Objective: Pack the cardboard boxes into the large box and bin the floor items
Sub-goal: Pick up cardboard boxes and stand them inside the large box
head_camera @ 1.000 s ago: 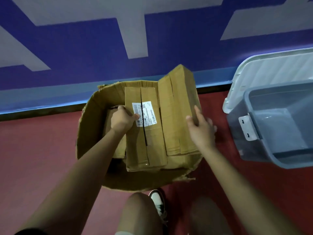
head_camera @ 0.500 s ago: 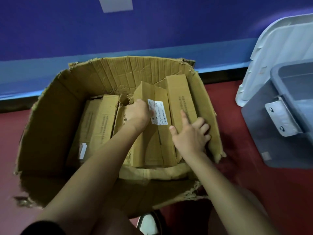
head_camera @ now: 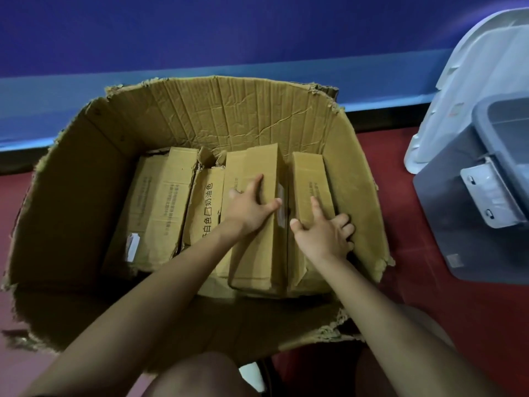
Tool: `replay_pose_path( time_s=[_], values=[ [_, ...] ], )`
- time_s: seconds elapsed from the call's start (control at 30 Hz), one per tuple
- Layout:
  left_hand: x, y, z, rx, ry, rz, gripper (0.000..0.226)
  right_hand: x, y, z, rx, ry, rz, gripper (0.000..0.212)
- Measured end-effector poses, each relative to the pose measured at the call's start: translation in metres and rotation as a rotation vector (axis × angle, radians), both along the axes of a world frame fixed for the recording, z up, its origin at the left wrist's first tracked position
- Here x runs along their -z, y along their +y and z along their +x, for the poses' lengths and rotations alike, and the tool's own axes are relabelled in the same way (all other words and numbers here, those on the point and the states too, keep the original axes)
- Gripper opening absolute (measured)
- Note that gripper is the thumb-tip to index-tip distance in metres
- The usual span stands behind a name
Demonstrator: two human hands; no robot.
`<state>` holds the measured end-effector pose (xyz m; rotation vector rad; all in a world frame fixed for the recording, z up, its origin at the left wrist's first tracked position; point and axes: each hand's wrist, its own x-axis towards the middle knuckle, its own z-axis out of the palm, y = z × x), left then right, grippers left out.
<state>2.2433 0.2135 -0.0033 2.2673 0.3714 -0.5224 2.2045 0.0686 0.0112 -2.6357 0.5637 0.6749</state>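
Observation:
A large, torn cardboard box [head_camera: 234,116] stands open on the red floor, with several long cardboard boxes lying side by side inside. My left hand [head_camera: 252,207] lies with spread fingers on top of the middle long box [head_camera: 252,253]. My right hand [head_camera: 323,236] rests on the rightmost long box [head_camera: 309,173], forefinger stretched along its top, other fingers curled down its right side against the large box's wall. A printed box [head_camera: 207,207] and a wider box [head_camera: 160,204] lie to the left.
A grey plastic bin [head_camera: 458,224] with a white latch stands at the right, its pale lid [head_camera: 469,81] leaning behind it on the blue wall [head_camera: 229,30]. My knees and a white shoe [head_camera: 252,373] are below the large box.
The camera has come closer and lower over the large box. The two long boxes have dropped flat into it. My left hand has opened on the middle box; my right slid onto the rightmost one.

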Motion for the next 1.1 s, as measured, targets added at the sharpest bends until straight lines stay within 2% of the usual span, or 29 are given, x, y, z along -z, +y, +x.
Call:
replay_pose_path(
  time_s=[0.13, 0.27, 0.37, 0.47, 0.53, 0.6, 0.73, 0.9, 1.0, 1.1],
  values=[
    [0.021, -0.015, 0.019, -0.066, -0.052, 0.038, 0.07, 0.019, 0.006, 0.024, 0.127, -0.023, 0.148, 0.06],
    [0.053, -0.01, 0.013, 0.11, -0.048, 0.157, 0.066, 0.05, 0.004, 0.032, 0.38, 0.094, 0.348, 0.052],
    [0.049, 0.007, -0.001, 0.32, -0.088, 0.173, 0.088, 0.065, 0.002, 0.036, 0.511, 0.066, 0.462, 0.055],
    [0.042, 0.021, -0.023, 0.653, 0.023, 0.177, 0.125, 0.068, 0.004, 0.037, 0.552, 0.048, 0.579, 0.062],
    [0.045, 0.025, -0.037, 0.869, 0.086, 0.313, 0.134, 0.069, 0.006, 0.038, 0.52, 0.053, 0.652, 0.068],
    [0.053, 0.025, -0.042, 0.959, 0.095, 0.444, 0.133, 0.069, 0.006, 0.043, 0.508, 0.026, 0.687, 0.071],
    [0.059, 0.022, -0.038, 0.957, 0.032, 0.55, 0.123, 0.065, 0.008, 0.049, 0.426, -0.01, 0.613, 0.078],
    [0.055, 0.018, -0.038, 0.959, 0.044, 0.609, 0.12, 0.062, 0.007, 0.051, 0.257, 0.035, 0.324, 0.08],
    [0.038, 0.021, -0.037, 0.953, 0.112, 0.546, 0.115, 0.044, 0.002, 0.048, 0.109, 0.027, 0.226, 0.07],
    [-0.006, 0.029, -0.046, 0.88, 0.114, 0.454, 0.097, -0.004, -0.001, 0.039, -0.069, -0.051, 0.208, 0.058]
  ],
)
